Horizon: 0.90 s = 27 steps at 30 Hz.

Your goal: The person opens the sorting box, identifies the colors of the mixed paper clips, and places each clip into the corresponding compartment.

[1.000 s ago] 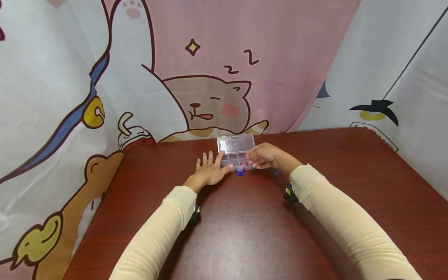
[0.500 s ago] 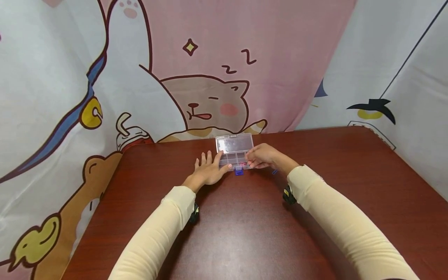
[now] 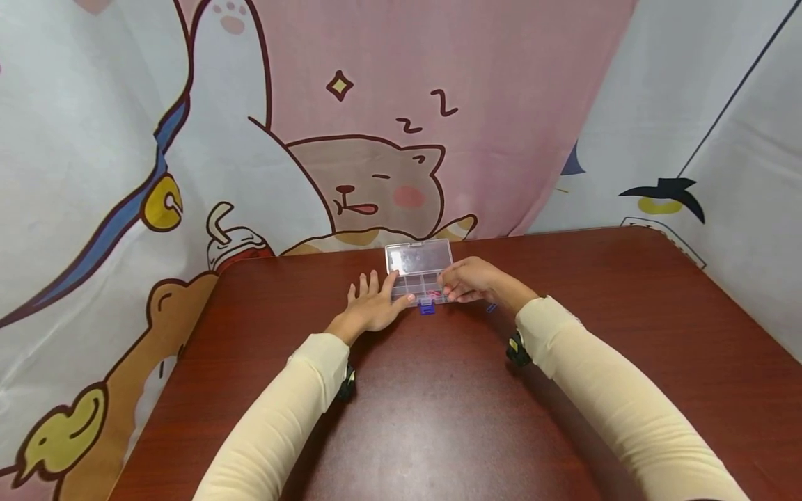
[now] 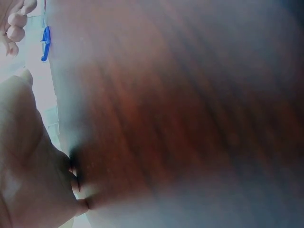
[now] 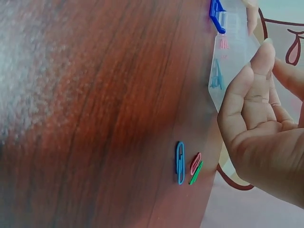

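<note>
A clear plastic compartment box (image 3: 415, 283) lies at the far side of the table, its lid (image 3: 418, 257) raised and its blue latch (image 3: 427, 307) facing me. My left hand (image 3: 371, 307) rests with spread fingers against the box's left end, thumb along the front corner. Over the right-hand compartments, my right hand (image 3: 473, 280) has its fingers curled and the tips close together. Whatever lies between those tips is hidden, so I cannot tell if they pinch anything. Through the wall in the right wrist view show pink paper clips (image 5: 224, 43) and blue paper clips (image 5: 216, 76).
Outside the box, to its right, a blue paper clip (image 5: 180, 163), a pink paper clip (image 5: 195, 164) and a green paper clip (image 5: 196, 173) lie on the brown table (image 3: 413, 417). A cartoon-printed curtain (image 3: 501, 139) hangs behind the table's far edge.
The head view has shifted slightly. My left hand keeps its place on the box, and my right hand stays over the right compartments with only small finger movement.
</note>
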Available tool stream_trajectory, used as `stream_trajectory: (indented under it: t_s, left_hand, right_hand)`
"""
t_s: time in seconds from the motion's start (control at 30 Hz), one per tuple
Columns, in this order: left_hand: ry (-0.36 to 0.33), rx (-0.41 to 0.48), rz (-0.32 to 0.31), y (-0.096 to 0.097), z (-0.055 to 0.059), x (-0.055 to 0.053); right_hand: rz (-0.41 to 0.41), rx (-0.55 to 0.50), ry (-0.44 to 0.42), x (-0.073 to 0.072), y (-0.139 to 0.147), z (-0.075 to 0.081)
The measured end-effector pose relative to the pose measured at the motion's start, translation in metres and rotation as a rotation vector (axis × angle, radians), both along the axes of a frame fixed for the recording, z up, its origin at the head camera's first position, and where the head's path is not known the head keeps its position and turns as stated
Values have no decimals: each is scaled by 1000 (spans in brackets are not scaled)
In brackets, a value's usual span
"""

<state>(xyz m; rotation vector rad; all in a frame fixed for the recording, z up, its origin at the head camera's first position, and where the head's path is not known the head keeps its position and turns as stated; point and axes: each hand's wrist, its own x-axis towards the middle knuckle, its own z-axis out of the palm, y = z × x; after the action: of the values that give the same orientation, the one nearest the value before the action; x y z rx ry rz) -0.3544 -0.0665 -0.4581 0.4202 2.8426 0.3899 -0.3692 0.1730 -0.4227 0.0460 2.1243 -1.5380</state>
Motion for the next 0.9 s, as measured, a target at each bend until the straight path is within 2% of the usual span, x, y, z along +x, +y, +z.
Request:
stream_trajectory:
  t_s: [0.17, 0.37, 0.5, 0.63, 0.9]
  left_hand:
    - [1, -4, -3, 1, 2, -1]
    - [-11, -10, 0, 1, 1, -1]
    - [-25, 6, 1, 1, 0, 0]
    - [-5, 4, 0, 0, 1, 0]
    - [-10, -2, -11, 0, 1, 1]
  right_hand:
    - [-33, -46, -8, 0, 7, 4]
    - [-71, -34, 13, -1, 24, 10]
    - [-82, 13, 23, 2, 38, 15]
    - [-96, 60, 16, 1, 51, 18]
    - [-105, 282, 52, 5, 69, 8]
